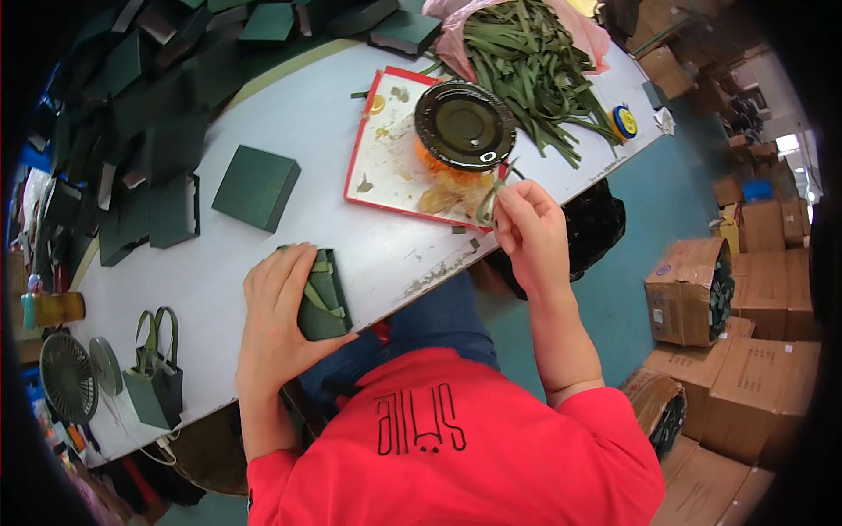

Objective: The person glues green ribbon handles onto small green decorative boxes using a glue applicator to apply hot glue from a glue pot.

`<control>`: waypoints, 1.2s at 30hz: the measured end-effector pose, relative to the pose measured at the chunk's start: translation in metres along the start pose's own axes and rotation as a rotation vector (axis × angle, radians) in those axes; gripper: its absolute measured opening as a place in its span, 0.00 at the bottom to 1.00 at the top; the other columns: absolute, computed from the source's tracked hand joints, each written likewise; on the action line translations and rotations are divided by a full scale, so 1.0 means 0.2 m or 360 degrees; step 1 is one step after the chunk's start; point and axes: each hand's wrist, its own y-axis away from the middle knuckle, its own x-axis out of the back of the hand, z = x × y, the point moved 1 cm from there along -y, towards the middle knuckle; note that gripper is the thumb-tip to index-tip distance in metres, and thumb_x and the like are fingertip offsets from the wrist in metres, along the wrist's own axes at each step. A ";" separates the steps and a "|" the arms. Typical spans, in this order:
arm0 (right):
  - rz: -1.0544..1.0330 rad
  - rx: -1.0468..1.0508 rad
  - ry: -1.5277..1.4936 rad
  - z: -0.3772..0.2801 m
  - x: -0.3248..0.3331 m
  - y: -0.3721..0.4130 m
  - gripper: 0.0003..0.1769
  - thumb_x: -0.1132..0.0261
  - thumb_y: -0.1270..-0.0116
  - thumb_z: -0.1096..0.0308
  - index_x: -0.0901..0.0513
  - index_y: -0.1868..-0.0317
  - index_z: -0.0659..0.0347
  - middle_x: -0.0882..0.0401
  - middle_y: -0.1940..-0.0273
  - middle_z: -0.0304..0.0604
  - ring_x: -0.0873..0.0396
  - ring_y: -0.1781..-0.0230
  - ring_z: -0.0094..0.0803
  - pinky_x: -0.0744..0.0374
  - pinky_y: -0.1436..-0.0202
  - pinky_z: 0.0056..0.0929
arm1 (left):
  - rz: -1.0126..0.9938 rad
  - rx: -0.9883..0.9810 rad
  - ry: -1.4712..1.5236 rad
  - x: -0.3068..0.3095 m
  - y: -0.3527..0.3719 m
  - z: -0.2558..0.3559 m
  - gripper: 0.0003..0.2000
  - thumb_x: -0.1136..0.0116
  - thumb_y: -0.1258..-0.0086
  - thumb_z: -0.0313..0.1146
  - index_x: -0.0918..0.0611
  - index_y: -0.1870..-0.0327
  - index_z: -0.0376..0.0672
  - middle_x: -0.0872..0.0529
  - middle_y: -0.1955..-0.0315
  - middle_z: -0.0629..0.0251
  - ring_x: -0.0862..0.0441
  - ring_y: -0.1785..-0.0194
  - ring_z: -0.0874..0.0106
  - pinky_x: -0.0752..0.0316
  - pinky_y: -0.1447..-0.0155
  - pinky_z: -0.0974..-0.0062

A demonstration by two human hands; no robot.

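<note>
- Holding a small green box (323,320) near the table's (386,263) front edge, the left hand (281,307) lies over it, fingers nearly straight and close together, thumb spread to the lower edge; this grip probably steadies the box.
- Green banding crosses the visible face of that box, partly hidden by the fingers.
- The right hand (516,209) has its thumb and forefinger almost closed on 1 green strip (485,209), over the near right corner of a red-edged board (367,145); so light a pinch seems to suit something thin and limp.
- On the board sits 1 black dish (465,123) above amber, sticky-looking stuff (438,188); the board probably spares the table from smears.
- Past the dish, a pink bag (450,37) spills loose strips (531,66), likely put there for easy reach; they overlap too much to count.
- Counted on the table: 1 separate box (257,188) lying apart, 1 bag with handles (156,386), 2 handles on it, and 1 yellow-and-blue tub (624,123).
- Boxes heaped at the far left (145,140) cannot be counted exactly.
</note>
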 end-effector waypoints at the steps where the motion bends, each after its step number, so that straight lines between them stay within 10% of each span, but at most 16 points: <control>1: -0.0090 -0.0053 0.0054 -0.01 -0.03 0.04 0.09 0.33 0.29 0.66 0.22 0.64 0.61 0.24 0.76 0.33 0.33 0.83 0.16 0.39 0.80 0.17 | 0.0020 -0.0035 0.0040 0.01 -0.01 0.00 0.51 0.16 0.63 0.42 0.27 0.30 0.36 0.25 0.34 0.51 0.32 0.29 0.49 0.39 0.26 0.53; 11: -0.1044 -0.0728 0.0399 0.07 -0.33 0.29 0.10 0.33 0.26 0.66 0.22 0.62 0.63 0.23 0.73 0.29 0.32 0.75 0.11 0.34 0.74 0.15 | 0.0099 -0.0259 0.0432 0.02 -0.08 0.02 0.50 0.15 0.61 0.42 0.27 0.31 0.37 0.24 0.34 0.54 0.30 0.30 0.50 0.35 0.27 0.55; 36: -0.1139 -0.0682 0.0735 0.18 -0.35 0.27 0.17 0.34 0.29 0.67 0.24 0.76 0.66 0.26 0.80 0.32 0.31 0.77 0.15 0.31 0.73 0.21 | -0.0004 -0.0316 0.0440 0.01 -0.08 0.08 0.47 0.16 0.63 0.39 0.24 0.34 0.37 0.22 0.36 0.56 0.27 0.35 0.52 0.32 0.31 0.57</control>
